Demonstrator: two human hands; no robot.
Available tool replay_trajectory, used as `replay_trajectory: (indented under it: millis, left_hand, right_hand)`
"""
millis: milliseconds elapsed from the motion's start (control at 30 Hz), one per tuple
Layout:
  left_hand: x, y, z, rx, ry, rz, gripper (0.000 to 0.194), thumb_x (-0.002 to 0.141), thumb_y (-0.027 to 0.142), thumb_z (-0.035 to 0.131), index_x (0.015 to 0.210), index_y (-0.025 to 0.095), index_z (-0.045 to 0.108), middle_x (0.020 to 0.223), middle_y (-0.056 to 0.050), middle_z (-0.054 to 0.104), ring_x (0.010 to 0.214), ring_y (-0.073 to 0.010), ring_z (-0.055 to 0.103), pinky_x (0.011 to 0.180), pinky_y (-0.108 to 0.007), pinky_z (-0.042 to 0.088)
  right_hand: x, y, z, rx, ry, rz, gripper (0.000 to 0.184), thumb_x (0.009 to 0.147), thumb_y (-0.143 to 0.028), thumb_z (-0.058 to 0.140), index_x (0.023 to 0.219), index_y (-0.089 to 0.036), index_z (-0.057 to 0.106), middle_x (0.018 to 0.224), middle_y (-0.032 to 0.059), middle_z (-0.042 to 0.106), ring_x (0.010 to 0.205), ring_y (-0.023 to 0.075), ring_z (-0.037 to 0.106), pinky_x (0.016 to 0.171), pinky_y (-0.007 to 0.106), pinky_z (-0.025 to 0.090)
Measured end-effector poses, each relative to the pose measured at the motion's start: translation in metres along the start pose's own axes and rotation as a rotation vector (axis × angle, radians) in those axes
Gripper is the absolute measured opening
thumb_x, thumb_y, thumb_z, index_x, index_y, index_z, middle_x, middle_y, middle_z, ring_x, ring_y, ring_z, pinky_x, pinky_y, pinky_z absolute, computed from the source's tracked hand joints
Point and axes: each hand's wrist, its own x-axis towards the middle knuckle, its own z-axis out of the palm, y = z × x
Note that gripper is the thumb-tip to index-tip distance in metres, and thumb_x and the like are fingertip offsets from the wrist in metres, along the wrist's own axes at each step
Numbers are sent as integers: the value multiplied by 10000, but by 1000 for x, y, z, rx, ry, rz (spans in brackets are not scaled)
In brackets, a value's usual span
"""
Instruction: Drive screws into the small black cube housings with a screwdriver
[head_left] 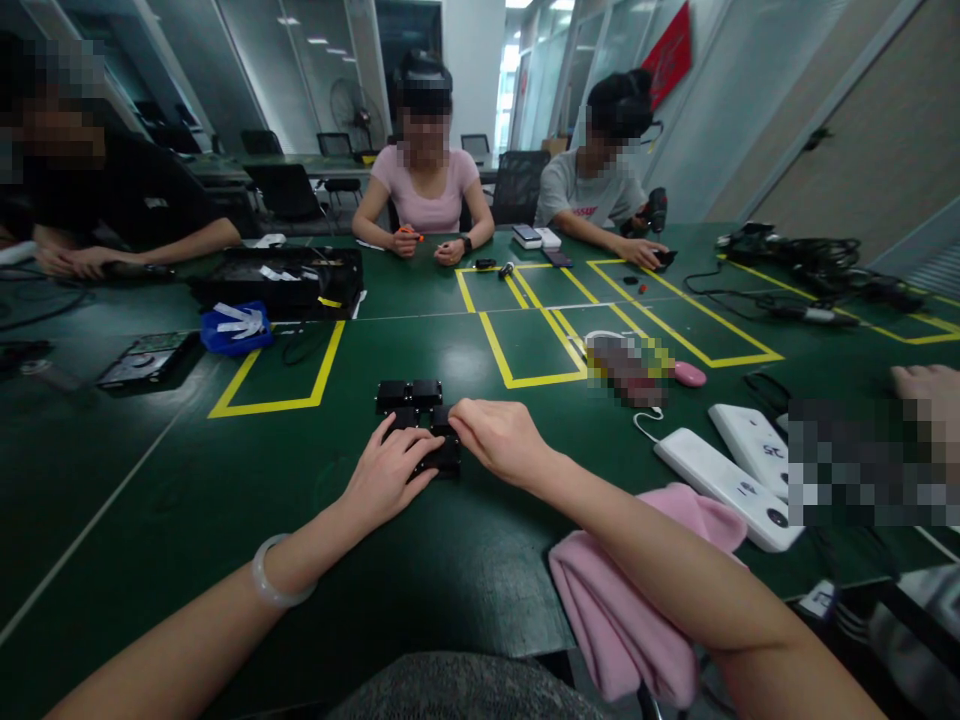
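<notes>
Several small black boxes (409, 395) lie clustered on the green table (187, 480) in front of me. My left hand (390, 472) rests on the near boxes, fingers stretched out and lying over them. My right hand (499, 437) is curled, its fingertips pinching the edge of one black box (448, 455) on the cluster's right side. A pale bangle (274, 580) sits on my left wrist.
A pink cloth (622, 600) and white power banks (724, 480) lie to the right. Yellow tape rectangles (525, 350) mark the table. A black tray (281, 280), a blue pouch (236, 327) and a hard drive (146, 358) sit left. Three people sit across; cables (817, 270) lie far right.
</notes>
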Motion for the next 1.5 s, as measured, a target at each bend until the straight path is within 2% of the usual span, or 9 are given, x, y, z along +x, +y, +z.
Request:
replay_trajectory:
  millis: [167, 267, 433, 533, 667, 867, 1067, 1333, 1500]
  left_hand:
    - [2, 1, 0, 17, -9, -9, 297, 940, 242, 574, 1234, 204, 593, 1171, -85, 675, 1119, -260, 630, 1182, -585, 284]
    - [2, 1, 0, 35, -6, -7, 314, 932, 239, 586, 1244, 197, 593, 1167, -93, 670, 1117, -259, 628, 1181, -577, 290]
    - [1, 1, 1, 27, -7, -7, 319, 935, 241, 586, 1252, 201, 579, 1194, -90, 659, 1138, -250, 620, 1182, -564, 295]
    - [1, 0, 3, -14, -14, -23, 327, 939, 239, 575, 1265, 210, 567, 1212, -84, 652, 1161, -244, 612, 1173, -545, 321]
    - [1, 1, 4, -58, -27, -43, 335, 939, 228, 570, 1273, 213, 560, 1217, -86, 645, 1179, -244, 602, 1156, -526, 353]
    - [1, 3, 3, -69, -20, -97, 347, 919, 242, 589, 1266, 244, 579, 1191, -69, 654, 1160, -271, 595, 1181, -638, 240]
    - [2, 3, 3, -81, -37, -103, 353, 922, 219, 587, 1274, 235, 561, 1207, -74, 644, 1172, -270, 589, 1172, -642, 253]
    - [5, 2, 5, -82, -42, -105, 341, 922, 235, 584, 1263, 234, 570, 1202, -75, 641, 1177, -271, 594, 1174, -646, 252]
    - [5, 2, 5, -73, -26, -97, 352, 916, 227, 590, 1267, 236, 566, 1195, -69, 646, 1154, -267, 600, 1177, -633, 259]
  right_hand:
    - [-4, 6, 2, 27, -13, 31, 376, 1056, -368, 326, 867, -174, 586, 638, 26, 656, 553, 126, 569, 559, 241, 314]
    - [-5, 11, 5, 91, 19, 92, 337, 1055, -335, 327, 928, -172, 593, 666, 22, 663, 558, 119, 578, 562, 220, 331]
    - [-6, 20, 5, 147, 39, 140, 318, 1039, -346, 365, 886, -178, 588, 638, 6, 625, 513, 112, 527, 544, 213, 333]
    - [-7, 21, 3, 167, 12, 135, 315, 1026, -373, 411, 843, -186, 586, 615, 2, 612, 524, 117, 531, 549, 216, 337]
    - [-8, 18, 2, 182, 42, 114, 267, 1027, -314, 404, 926, -174, 608, 673, 19, 655, 545, 119, 565, 565, 217, 364]
    - [-8, 15, 3, 172, 20, 91, 261, 1024, -291, 385, 972, -172, 611, 730, 36, 682, 584, 127, 591, 598, 226, 389]
    - [-8, 17, 0, 137, 24, 65, 362, 1034, -399, 399, 866, -175, 628, 615, 11, 640, 520, 113, 551, 550, 216, 358]
    - [-7, 12, -1, 138, 27, 45, 254, 1009, -234, 392, 984, -164, 635, 739, 45, 703, 620, 134, 625, 608, 232, 391]
    - [-6, 11, -3, 74, 25, 38, 356, 1037, -362, 395, 847, -174, 630, 639, 31, 666, 549, 125, 580, 569, 240, 348]
